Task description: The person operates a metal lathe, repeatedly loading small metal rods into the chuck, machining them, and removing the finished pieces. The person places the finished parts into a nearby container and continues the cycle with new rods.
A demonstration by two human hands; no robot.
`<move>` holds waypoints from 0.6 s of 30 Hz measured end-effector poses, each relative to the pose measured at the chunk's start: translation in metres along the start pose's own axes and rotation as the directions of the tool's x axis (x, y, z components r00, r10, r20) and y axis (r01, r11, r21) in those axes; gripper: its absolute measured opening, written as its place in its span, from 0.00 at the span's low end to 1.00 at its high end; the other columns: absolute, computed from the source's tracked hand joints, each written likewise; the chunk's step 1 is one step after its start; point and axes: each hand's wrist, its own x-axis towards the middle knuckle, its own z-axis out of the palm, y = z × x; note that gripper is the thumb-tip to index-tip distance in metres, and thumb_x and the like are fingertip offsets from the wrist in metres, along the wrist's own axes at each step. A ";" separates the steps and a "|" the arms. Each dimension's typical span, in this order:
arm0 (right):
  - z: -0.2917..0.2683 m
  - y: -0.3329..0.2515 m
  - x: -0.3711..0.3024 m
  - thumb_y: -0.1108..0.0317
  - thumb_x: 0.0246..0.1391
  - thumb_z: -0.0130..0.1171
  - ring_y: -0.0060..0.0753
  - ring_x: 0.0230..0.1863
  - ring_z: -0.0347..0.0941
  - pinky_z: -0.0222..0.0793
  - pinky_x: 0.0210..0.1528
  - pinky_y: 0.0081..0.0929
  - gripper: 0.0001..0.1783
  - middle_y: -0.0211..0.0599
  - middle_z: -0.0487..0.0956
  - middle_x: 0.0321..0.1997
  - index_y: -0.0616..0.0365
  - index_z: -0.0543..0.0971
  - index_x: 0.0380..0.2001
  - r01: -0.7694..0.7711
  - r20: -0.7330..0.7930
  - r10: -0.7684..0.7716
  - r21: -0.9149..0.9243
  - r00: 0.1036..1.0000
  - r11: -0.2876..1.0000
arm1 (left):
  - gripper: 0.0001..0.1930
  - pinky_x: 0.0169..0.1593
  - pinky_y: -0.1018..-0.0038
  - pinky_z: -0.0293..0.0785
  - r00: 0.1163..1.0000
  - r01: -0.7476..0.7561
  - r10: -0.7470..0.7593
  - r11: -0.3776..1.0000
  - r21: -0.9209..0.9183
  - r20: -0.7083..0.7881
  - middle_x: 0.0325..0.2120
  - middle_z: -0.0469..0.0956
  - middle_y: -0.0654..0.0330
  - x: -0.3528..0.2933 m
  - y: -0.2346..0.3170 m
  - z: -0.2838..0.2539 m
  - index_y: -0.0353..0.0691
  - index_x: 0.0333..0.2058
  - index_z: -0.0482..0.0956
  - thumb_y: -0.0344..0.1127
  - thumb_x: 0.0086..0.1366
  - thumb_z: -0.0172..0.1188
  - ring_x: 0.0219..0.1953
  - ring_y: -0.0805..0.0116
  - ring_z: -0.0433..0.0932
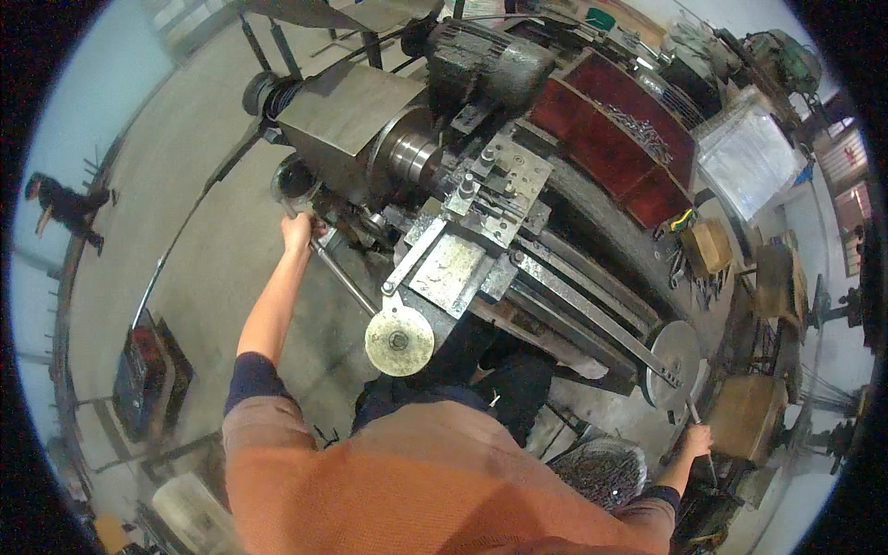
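Observation:
I stand at a grey metal lathe that runs from upper left to lower right. My left hand is closed on a control lever below the headstock. My right hand grips the crank handle of the round handwheel at the tailstock end. The chuck and the tool post carriage sit between my hands. A second round handwheel hangs at the front of the carriage, near my chest.
An electric motor sits on top of the lathe. A red chip tray lies behind the bed. A bucket of metal shavings stands by my right arm. Another person stands far off at left on the concrete floor.

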 end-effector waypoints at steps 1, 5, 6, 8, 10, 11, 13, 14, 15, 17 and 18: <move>0.008 -0.001 -0.008 0.55 0.45 0.50 0.41 0.51 0.66 0.63 0.47 0.49 0.19 0.42 0.74 0.43 0.55 0.74 0.38 -0.026 -0.063 0.027 0.022 0.998 0.999 | 0.10 0.20 0.73 0.73 0.997 0.024 -0.021 0.998 -0.050 0.071 0.18 0.74 0.51 0.005 0.000 -0.009 0.27 0.31 0.69 0.31 0.55 0.52 0.16 0.63 0.74; -0.002 -0.026 -0.083 0.58 0.39 0.59 0.45 0.60 0.56 0.55 0.57 0.45 0.37 0.46 0.63 0.58 0.55 0.62 0.56 0.045 -0.141 -0.010 0.245 0.990 0.969 | 0.17 0.29 0.68 0.74 0.990 -0.125 0.121 0.991 0.052 0.065 0.26 0.75 0.54 0.031 0.001 -0.066 0.29 0.35 0.71 0.41 0.56 0.54 0.27 0.63 0.77; 0.004 -0.022 -0.101 0.58 0.37 0.60 0.46 0.60 0.56 0.55 0.57 0.44 0.39 0.47 0.62 0.58 0.56 0.62 0.55 0.093 -0.100 -0.064 0.326 0.993 0.941 | 0.17 0.32 0.66 0.73 0.994 -0.105 0.101 0.985 0.135 0.035 0.27 0.75 0.55 0.053 -0.013 -0.078 0.31 0.35 0.71 0.41 0.56 0.55 0.30 0.62 0.76; 0.024 -0.029 -0.129 0.60 0.34 0.63 0.48 0.60 0.56 0.55 0.58 0.42 0.42 0.50 0.62 0.58 0.57 0.61 0.55 0.201 -0.042 -0.208 0.494 0.977 0.846 | 0.19 0.36 0.62 0.70 0.979 -0.201 0.175 0.758 0.621 0.103 0.27 0.76 0.52 0.081 -0.043 -0.100 0.30 0.33 0.74 0.44 0.52 0.57 0.33 0.55 0.76; 0.027 -0.047 -0.163 0.61 0.32 0.63 0.49 0.57 0.59 0.57 0.56 0.39 0.38 0.52 0.65 0.55 0.59 0.65 0.52 0.225 -0.043 -0.236 0.507 0.971 0.832 | 0.21 0.37 0.61 0.70 0.901 -0.416 0.174 0.087 0.905 0.397 0.32 0.76 0.44 0.098 -0.055 -0.088 0.37 0.34 0.75 0.49 0.51 0.57 0.37 0.48 0.75; 0.027 -0.054 -0.181 0.61 0.32 0.63 0.49 0.56 0.61 0.59 0.56 0.38 0.37 0.53 0.66 0.54 0.60 0.67 0.51 0.224 -0.045 -0.234 0.511 0.971 0.830 | 0.20 0.37 0.59 0.70 0.881 -0.450 0.168 0.006 0.893 0.443 0.32 0.76 0.45 0.085 -0.050 -0.061 0.38 0.34 0.75 0.50 0.51 0.57 0.36 0.48 0.75; 0.021 -0.063 -0.196 0.62 0.31 0.62 0.49 0.52 0.65 0.61 0.53 0.37 0.34 0.53 0.69 0.50 0.60 0.70 0.47 0.143 0.053 -0.220 0.609 0.974 0.780 | 0.19 0.38 0.57 0.70 0.853 -0.486 0.158 -0.105 0.867 0.497 0.31 0.76 0.45 0.074 -0.034 -0.040 0.39 0.33 0.76 0.50 0.52 0.56 0.35 0.47 0.75; 0.017 -0.070 -0.198 0.63 0.30 0.62 0.49 0.50 0.67 0.62 0.52 0.37 0.32 0.53 0.71 0.48 0.59 0.72 0.46 0.115 0.095 -0.232 0.655 0.968 0.747 | 0.19 0.38 0.57 0.71 0.847 -0.492 0.156 -0.131 0.861 0.508 0.31 0.76 0.45 0.087 -0.042 -0.044 0.38 0.33 0.76 0.50 0.53 0.56 0.35 0.47 0.75; 0.008 -0.073 -0.200 0.63 0.30 0.62 0.49 0.49 0.68 0.63 0.51 0.37 0.30 0.53 0.72 0.47 0.59 0.73 0.44 0.106 0.100 -0.232 0.673 0.968 0.732 | 0.19 0.38 0.56 0.71 0.842 -0.499 0.149 -0.149 0.854 0.519 0.30 0.76 0.44 0.097 -0.055 -0.044 0.38 0.33 0.76 0.49 0.53 0.55 0.34 0.47 0.76; -0.017 -0.076 -0.202 0.63 0.30 0.61 0.48 0.46 0.70 0.64 0.49 0.36 0.26 0.52 0.74 0.43 0.58 0.76 0.40 0.103 0.096 -0.237 0.702 0.967 0.705 | 0.19 0.37 0.57 0.71 0.878 -0.341 0.396 0.120 0.932 0.271 0.29 0.76 0.43 0.092 -0.095 -0.031 0.36 0.32 0.76 0.49 0.53 0.56 0.34 0.47 0.76; -0.030 -0.075 -0.202 0.63 0.30 0.60 0.48 0.44 0.71 0.65 0.47 0.36 0.25 0.51 0.76 0.41 0.57 0.77 0.38 0.097 0.097 -0.236 0.716 0.967 0.691 | 0.20 0.37 0.57 0.71 0.868 -0.275 0.483 0.264 0.925 0.120 0.28 0.76 0.42 0.086 -0.105 -0.021 0.35 0.32 0.76 0.49 0.52 0.57 0.33 0.47 0.76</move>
